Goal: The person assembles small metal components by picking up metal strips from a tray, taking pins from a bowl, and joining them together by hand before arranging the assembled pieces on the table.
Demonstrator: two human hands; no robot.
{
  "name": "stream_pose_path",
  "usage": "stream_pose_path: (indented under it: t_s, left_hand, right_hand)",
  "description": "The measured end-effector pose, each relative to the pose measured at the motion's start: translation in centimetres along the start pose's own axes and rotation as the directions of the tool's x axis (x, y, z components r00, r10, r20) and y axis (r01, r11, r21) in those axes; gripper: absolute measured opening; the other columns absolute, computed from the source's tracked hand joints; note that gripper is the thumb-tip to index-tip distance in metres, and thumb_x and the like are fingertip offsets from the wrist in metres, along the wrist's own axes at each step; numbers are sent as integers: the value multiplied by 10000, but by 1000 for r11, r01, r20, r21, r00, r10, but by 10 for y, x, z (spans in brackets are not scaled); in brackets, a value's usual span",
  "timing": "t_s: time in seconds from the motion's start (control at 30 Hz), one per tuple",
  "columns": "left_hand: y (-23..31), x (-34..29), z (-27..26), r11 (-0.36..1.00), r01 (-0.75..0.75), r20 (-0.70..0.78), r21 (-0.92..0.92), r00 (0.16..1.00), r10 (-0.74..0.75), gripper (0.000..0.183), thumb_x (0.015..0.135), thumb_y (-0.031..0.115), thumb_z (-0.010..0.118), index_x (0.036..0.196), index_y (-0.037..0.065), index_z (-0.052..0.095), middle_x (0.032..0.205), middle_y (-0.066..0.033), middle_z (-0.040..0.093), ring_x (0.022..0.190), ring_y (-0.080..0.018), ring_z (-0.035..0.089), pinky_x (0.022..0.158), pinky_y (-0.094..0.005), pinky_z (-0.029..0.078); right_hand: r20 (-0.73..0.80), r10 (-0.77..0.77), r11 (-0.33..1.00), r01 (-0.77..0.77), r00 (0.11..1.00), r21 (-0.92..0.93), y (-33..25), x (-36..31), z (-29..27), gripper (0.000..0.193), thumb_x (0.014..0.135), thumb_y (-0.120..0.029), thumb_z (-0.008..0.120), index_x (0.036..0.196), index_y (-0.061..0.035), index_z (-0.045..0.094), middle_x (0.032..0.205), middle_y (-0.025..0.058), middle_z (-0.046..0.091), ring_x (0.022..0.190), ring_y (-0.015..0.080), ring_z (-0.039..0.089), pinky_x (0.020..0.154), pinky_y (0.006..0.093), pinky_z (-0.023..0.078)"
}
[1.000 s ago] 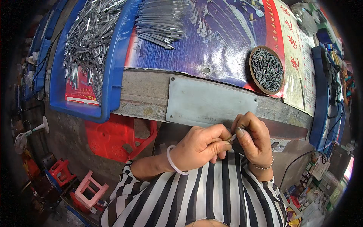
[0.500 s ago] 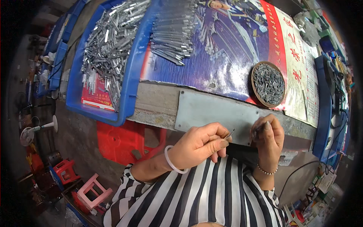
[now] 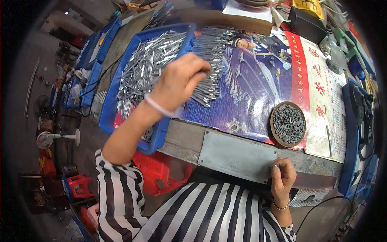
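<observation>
My left hand (image 3: 180, 82) reaches over the right rim of a blue tray (image 3: 161, 139) heaped with thin silvery metal rods (image 3: 147, 60). Its fingers are curled together, slightly blurred, beside a row of similar rods (image 3: 207, 86) lying on a poster; whatever they hold is hidden. My right hand (image 3: 283, 177) is closed at the right end of a grey metal plate (image 3: 238, 155) on the bench edge, its contents out of sight. Beyond that hand stands a round brown bowl (image 3: 275, 131) full of short dark metal pins (image 3: 288, 124).
The glossy poster (image 3: 250, 105) covers much of the bench. A blue bin (image 3: 348, 161) stands at the right edge, and a cardboard box (image 3: 242, 22) at the back. Below the bench is a red plastic stool (image 3: 161, 177); a white fan (image 3: 45, 140) is at far left.
My left hand has gone from in front of my chest, where it pinched a thin metal piece, up and left to the rods. My right hand stays closed near the plate. The view has tilted up.
</observation>
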State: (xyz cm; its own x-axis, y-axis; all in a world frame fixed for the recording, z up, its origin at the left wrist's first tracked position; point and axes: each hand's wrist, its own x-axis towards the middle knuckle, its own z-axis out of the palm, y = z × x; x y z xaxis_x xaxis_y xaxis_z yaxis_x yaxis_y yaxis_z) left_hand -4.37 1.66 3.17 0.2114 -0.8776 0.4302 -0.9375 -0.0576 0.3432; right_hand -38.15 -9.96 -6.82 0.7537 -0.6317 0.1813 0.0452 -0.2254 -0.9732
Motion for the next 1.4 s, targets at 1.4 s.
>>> stream_pose_path:
  t_s: [1.4]
  left_hand:
    - [-51, -188, -88, 900, 413, 400, 138, 808, -433, 189, 764, 36, 651, 952, 13, 647, 903, -115, 621, 883, -275, 621, 776, -353, 488]
  right_hand:
    - [-77, 27, 997, -33, 997, -73, -2, -6, 14, 142, 929, -67, 539, 812, -6, 484, 722, 22, 492, 616, 75, 406, 557, 212, 320]
